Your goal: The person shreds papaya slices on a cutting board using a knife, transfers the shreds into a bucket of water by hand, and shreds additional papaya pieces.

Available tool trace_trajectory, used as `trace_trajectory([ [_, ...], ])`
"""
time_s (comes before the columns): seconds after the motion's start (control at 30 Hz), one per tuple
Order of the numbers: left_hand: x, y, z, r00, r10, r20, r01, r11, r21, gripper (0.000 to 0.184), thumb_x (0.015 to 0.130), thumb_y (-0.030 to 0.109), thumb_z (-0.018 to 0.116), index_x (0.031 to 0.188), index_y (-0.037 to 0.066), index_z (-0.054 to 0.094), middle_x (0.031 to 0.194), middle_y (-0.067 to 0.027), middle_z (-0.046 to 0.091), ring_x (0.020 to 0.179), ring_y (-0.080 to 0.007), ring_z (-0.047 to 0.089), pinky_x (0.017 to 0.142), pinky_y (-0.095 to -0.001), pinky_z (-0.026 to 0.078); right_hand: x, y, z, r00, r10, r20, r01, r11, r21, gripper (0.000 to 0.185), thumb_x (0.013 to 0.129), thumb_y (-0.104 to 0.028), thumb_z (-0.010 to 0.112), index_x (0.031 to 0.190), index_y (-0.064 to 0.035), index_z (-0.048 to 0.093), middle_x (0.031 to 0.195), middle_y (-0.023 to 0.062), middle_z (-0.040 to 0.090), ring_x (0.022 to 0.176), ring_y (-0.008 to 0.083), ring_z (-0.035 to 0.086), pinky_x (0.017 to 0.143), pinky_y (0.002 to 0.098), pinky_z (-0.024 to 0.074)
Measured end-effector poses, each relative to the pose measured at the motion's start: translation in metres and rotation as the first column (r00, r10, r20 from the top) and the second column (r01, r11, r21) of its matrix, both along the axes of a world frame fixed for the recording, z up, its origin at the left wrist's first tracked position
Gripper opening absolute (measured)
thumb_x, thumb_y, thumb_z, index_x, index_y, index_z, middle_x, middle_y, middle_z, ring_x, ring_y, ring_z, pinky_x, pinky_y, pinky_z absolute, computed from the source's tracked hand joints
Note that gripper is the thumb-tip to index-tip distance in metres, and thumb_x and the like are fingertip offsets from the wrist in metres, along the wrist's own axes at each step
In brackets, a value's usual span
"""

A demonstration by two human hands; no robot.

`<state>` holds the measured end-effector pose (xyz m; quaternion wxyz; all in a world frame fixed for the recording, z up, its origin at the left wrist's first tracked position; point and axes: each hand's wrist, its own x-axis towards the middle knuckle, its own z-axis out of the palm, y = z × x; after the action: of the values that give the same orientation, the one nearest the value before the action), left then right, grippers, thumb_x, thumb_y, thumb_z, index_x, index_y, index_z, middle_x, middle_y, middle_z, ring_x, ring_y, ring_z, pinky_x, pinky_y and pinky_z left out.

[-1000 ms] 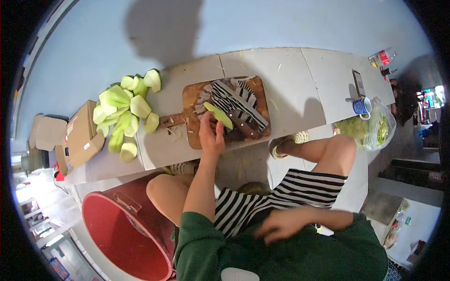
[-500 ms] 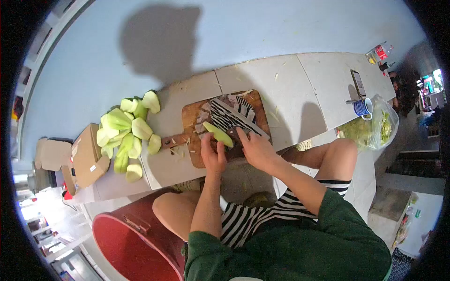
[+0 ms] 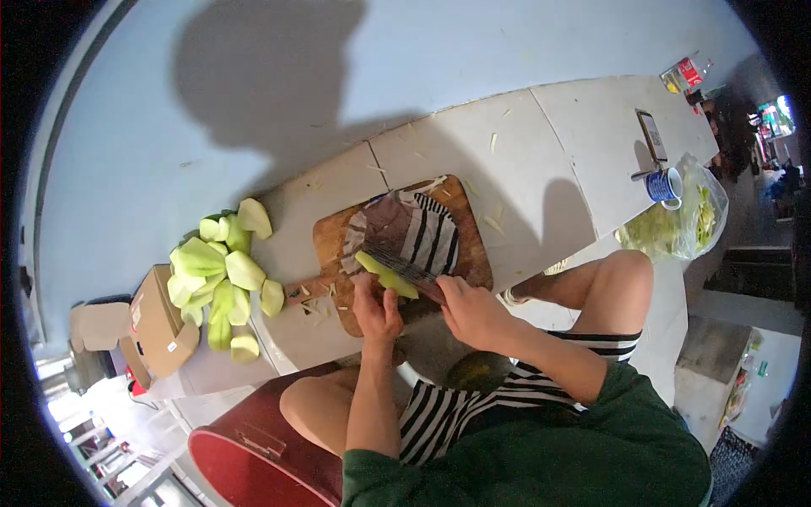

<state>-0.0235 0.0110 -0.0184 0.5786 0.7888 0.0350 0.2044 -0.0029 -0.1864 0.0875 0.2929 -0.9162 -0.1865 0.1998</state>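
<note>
My left hand grips a pale green peeled piece of fruit or vegetable above the near side of a wooden cutting board. My right hand is closed around the handle of a knife, whose broad blade lies along the far side of the piece. Behind the blade, a rounded thing with black-and-white stripes and a brown patch covers the board's middle; whether it is cloth or a reflecting surface, I cannot tell. Thin pale shreds are scattered around the board's handle.
A heap of peeled pale green pieces lies left of the board, near an open cardboard box. A red tub stands below. At right are a mug, a phone, a bottle and a plastic bag of greens.
The knife blade has swung from lying over the striped thing to beside the green piece. Both hands are slightly lower, and the camera view has shifted a little.
</note>
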Motion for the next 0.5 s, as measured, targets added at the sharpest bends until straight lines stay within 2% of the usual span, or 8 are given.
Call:
trace_trajectory([
  [0.03, 0.001, 0.0, 0.002, 1.0, -0.004, -0.007, 0.004, 1.0, -0.002, 0.039, 0.097, 0.023, 0.059, 0.125, -0.004, 0.052, 0.096, -0.0141, 0.06, 0.078, -0.0238, 0.06, 0.071, -0.036, 0.05, 0.002, 0.001, -0.001, 0.999, 0.018, -0.031, -0.017, 1.0, 0.024, 0.042, 0.099, -0.024, 0.058, 0.127, 0.0032, 0.044, 0.095, 0.0296, 0.066, 0.076, 0.0496, 0.067, 0.067, 0.0551, 0.0565],
  [0.1, 0.003, 0.001, 0.005, 1.0, 0.01, 0.021, -0.013, 0.987, 0.159, 0.041, 0.098, 0.027, 0.057, 0.123, -0.005, 0.052, 0.09, -0.0132, 0.06, 0.072, -0.0241, 0.059, 0.066, -0.0354, 0.048, 0.004, 0.004, -0.003, 1.0, 0.002, -0.017, -0.001, 0.997, 0.081, 0.039, 0.099, -0.025, 0.058, 0.123, 0.0034, 0.044, 0.093, 0.0298, 0.066, 0.076, 0.05, 0.067, 0.067, 0.0553, 0.0564],
  [0.17, 0.002, 0.002, 0.005, 1.0, -0.003, -0.002, 0.004, 0.993, 0.115, 0.043, 0.097, 0.029, 0.058, 0.123, -0.005, 0.052, 0.09, -0.0136, 0.06, 0.072, -0.0248, 0.059, 0.067, -0.0357, 0.048, 0.007, 0.004, 0.0, 1.0, -0.012, 0.005, 0.011, 0.99, 0.138, 0.037, 0.1, -0.025, 0.057, 0.119, 0.0036, 0.045, 0.09, 0.0299, 0.066, 0.075, 0.0504, 0.066, 0.067, 0.0555, 0.0562],
  [0.23, -0.001, 0.003, 0.0, 0.999, -0.02, -0.026, 0.022, 0.997, 0.071, 0.046, 0.097, 0.031, 0.059, 0.123, -0.006, 0.052, 0.089, -0.014, 0.06, 0.071, -0.0256, 0.059, 0.067, -0.0361, 0.049, 0.007, 0.0, 0.017, 0.999, 0.03, 0.035, -0.033, 0.994, 0.106, 0.035, 0.1, -0.027, 0.057, 0.114, 0.0029, 0.046, 0.083, 0.0271, 0.066, 0.071, 0.0488, 0.067, 0.061, 0.054, 0.0563],
  [0.27, -0.003, 0.003, -0.005, 1.0, 0.008, -0.027, -0.006, 0.996, 0.086, 0.049, 0.096, 0.034, 0.059, 0.123, -0.006, 0.052, 0.09, -0.0144, 0.062, 0.074, -0.0278, 0.061, 0.069, -0.0368, 0.05, 0.005, -0.001, 0.029, 0.999, 0.026, 0.031, -0.029, 0.994, 0.108, 0.035, 0.1, -0.027, 0.057, 0.114, 0.0029, 0.046, 0.083, 0.0271, 0.066, 0.071, 0.0488, 0.067, 0.061, 0.054, 0.0563],
  [0.33, -0.001, 0.003, -0.012, 0.999, 0.037, -0.031, -0.034, 0.995, 0.094, 0.052, 0.095, 0.037, 0.059, 0.123, -0.006, 0.053, 0.092, -0.0148, 0.063, 0.076, -0.0301, 0.063, 0.071, -0.0375, 0.051, -0.001, -0.004, 0.057, 0.993, 0.12, 0.002, -0.12, 0.991, 0.054, 0.039, 0.101, -0.03, 0.057, 0.116, 0.004, 0.045, 0.08, 0.0257, 0.064, 0.065, 0.0462, 0.067, 0.053, 0.0518, 0.0557],
  [0.4, -0.001, 0.004, -0.015, 1.0, 0.006, -0.024, -0.004, 0.996, 0.092, 0.062, 0.094, 0.051, 0.058, 0.121, -0.005, 0.054, 0.096, -0.016, 0.065, 0.082, -0.0339, 0.067, 0.074, -0.0389, 0.053, -0.003, -0.004, 0.078, 0.988, 0.149, -0.028, -0.148, 0.989, 0.024, 0.039, 0.101, -0.03, 0.056, 0.117, 0.0042, 0.045, 0.08, 0.0249, 0.064, 0.062, 0.0444, 0.067, 0.05, 0.0503, 0.0555],
  [0.5, -0.009, 0.013, -0.027, 0.995, -0.005, -0.101, 0.028, 0.974, 0.226, 0.078, 0.089, 0.066, 0.055, 0.122, -0.004, 0.056, 0.1, -0.0175, 0.066, 0.089, -0.0369, 0.068, 0.078, -0.0405, 0.054, -0.002, -0.001, 0.086, 0.981, 0.177, -0.076, -0.179, 0.984, -0.022, 0.038, 0.103, -0.03, 0.054, 0.117, 0.0047, 0.045, 0.079, 0.0241, 0.064, 0.059, 0.0419, 0.068, 0.047, 0.0481, 0.0561],
])
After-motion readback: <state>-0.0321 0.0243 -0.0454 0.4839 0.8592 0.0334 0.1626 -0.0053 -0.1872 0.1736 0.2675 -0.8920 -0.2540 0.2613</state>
